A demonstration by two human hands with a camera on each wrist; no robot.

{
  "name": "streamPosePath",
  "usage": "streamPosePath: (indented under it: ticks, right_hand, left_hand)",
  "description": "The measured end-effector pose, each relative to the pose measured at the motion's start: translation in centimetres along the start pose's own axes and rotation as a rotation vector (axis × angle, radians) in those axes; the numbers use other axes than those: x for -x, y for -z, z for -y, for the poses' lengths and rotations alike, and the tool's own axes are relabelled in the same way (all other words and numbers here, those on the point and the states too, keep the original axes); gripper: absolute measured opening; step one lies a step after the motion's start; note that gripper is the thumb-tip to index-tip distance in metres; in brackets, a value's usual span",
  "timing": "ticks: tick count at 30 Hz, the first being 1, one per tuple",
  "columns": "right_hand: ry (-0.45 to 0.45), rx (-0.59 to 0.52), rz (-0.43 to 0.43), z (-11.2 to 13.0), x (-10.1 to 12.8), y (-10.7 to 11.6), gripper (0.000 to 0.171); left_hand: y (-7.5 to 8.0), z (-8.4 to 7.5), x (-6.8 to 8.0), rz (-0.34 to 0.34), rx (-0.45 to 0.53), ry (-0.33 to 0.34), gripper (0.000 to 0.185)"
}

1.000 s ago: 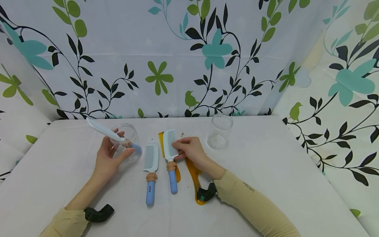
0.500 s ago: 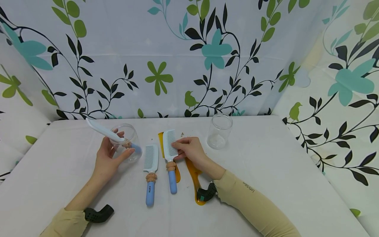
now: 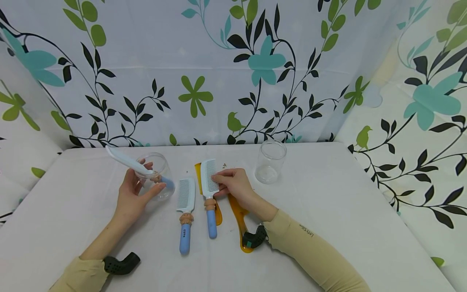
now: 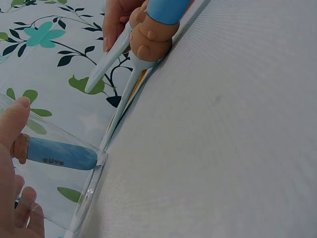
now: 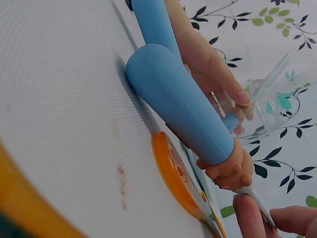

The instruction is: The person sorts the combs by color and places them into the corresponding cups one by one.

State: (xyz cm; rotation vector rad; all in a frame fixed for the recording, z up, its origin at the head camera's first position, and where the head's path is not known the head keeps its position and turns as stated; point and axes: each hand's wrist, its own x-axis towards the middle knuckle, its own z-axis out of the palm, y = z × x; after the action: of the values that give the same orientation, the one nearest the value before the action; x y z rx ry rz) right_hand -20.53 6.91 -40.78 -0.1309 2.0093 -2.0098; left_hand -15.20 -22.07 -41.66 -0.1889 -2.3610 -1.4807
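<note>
Fingers (image 3: 223, 175) of the right hand (image 3: 235, 187) pinch the toothed head of a white comb (image 3: 209, 184), thumb under the edge; its blue handle (image 5: 178, 101) rests low on the table (image 3: 328, 227) and points at the near edge, and the right wrist view shows the head slightly raised. Under that comb lies an amber comb (image 3: 217, 211), and a second amber comb (image 3: 238, 221) runs from beneath the right palm toward the near edge. Left hand (image 3: 133, 194) is wrapped around a clear jar (image 3: 157, 180) tipped on its side, thumb on the near side and fingers curled over the far side, so clamped on the jar. A third white comb (image 3: 125, 160) sits in that jar, blue handle (image 4: 62, 154) inside by the base, toothed end sticking out of the mouth toward the far left corner. Between the two hands another white comb with blue handle (image 3: 185, 211) lies flat on the table, free of both hands, handle toward the near edge. An empty clear jar (image 3: 270, 161) stands upright toward the far edge, right of the right hand, apart from it. Small brown crumbs (image 3: 224, 165) are near the far end of the pinched comb. Floral curtain (image 3: 219, 69) backs the table on three sides.
</note>
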Motion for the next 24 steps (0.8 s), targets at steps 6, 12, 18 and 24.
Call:
streamPosePath:
  ticks: [6, 12, 18, 24]
  right_hand:
    - [0.003, -0.003, 0.002, -0.04, -0.04, 0.01, 0.028]
    - [0.001, -0.003, 0.004, -0.01, -0.03, 0.01, 0.029]
    - [0.000, -0.019, 0.005, 0.08, 0.00, 0.01, 0.027]
    - [0.022, -0.042, 0.008, 0.00, -0.09, -0.01, 0.026]
  left_hand:
    - [0.01, 0.00, 0.03, 0.000, -0.004, -0.004, 0.084]
    - [0.04, 0.00, 0.06, -0.001, -0.012, -0.011, 0.084]
    - [0.07, 0.03, 0.08, 0.000, -0.014, -0.009, 0.084]
    - [0.03, 0.12, 0.04, -0.001, -0.005, 0.006, 0.085]
